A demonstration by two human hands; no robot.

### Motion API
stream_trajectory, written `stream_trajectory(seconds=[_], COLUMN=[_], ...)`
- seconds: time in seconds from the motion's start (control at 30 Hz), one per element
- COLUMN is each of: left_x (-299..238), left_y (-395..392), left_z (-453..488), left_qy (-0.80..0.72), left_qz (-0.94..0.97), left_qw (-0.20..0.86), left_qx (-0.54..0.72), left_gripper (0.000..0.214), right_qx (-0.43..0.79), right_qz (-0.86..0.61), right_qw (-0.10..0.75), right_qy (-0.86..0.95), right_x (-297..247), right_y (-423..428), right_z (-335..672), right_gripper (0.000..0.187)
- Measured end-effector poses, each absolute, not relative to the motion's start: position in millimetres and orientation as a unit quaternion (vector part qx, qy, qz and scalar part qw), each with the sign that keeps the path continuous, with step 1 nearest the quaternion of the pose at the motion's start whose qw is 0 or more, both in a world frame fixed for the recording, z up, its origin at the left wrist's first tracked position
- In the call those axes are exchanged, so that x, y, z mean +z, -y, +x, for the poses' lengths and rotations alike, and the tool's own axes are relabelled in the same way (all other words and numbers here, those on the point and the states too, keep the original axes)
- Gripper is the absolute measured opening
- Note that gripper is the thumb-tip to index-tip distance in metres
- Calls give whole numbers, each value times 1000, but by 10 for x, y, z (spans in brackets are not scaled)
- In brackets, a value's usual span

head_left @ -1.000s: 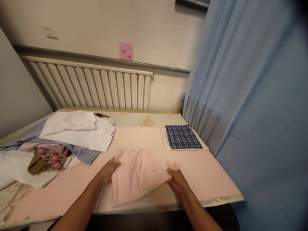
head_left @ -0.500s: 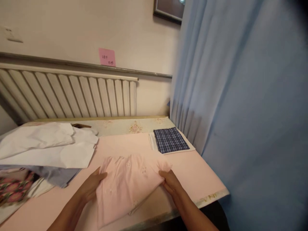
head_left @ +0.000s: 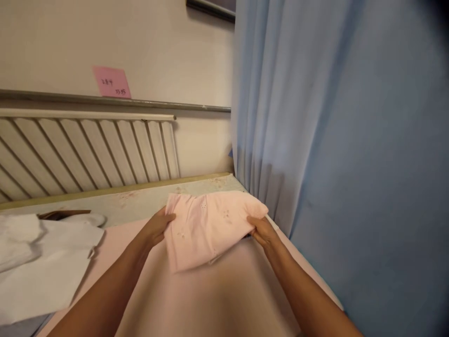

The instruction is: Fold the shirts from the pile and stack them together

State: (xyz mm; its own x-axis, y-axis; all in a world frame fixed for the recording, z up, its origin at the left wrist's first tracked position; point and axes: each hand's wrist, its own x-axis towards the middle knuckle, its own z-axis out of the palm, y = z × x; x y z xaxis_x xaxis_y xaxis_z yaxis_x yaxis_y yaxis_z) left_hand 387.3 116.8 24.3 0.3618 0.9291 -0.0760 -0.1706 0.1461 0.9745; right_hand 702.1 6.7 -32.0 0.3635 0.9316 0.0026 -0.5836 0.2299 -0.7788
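A folded pink cloth [head_left: 206, 229] with small embroidered patterns is held up between my two hands, above the far part of the table. My left hand [head_left: 158, 227] pinches its left edge, thumb on top. At the right edge, my right hand [head_left: 260, 229] grips the cloth the same way. The cloth's lower corner hangs toward me, tilted. The dark plaid folded cloth is hidden behind it, apart from a dark sliver below its right side. I cannot tell which kind of garment the pink cloth is.
The table's pink cover [head_left: 210, 299] lies below. White fabric [head_left: 59, 252] is heaped at left, with a grey-blue piece [head_left: 26, 325] under it. A blue curtain [head_left: 336, 164] hangs along the right side. A radiator [head_left: 87, 154] and a pink note [head_left: 112, 82] are at the wall.
Both hands have carried the pink cloth forward and to the right, over where the plaid cloth lay. The view has turned to the right.
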Motion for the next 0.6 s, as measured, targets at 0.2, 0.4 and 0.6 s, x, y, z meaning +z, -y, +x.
stream_trajectory(seconds=[0.2, 0.4, 0.6], left_x=[145, -692, -970], left_y=[-1882, -1905, -1771], left_z=[4778, 5321, 5280], left_qy=[-380, -534, -592], left_qz=[526, 513, 543], left_qw=[652, 601, 546], left_qx=[394, 302, 236], left_gripper=[54, 27, 28], right_qx=[459, 460, 447], right_qz=[-373, -447, -526], right_qw=[783, 762, 718], right_qy=[192, 96, 92], right_x=[-676, -1381, -1425], right_y=[-387, -331, -317], right_z=[7764, 7980, 8082], right_gripper=[50, 49, 35])
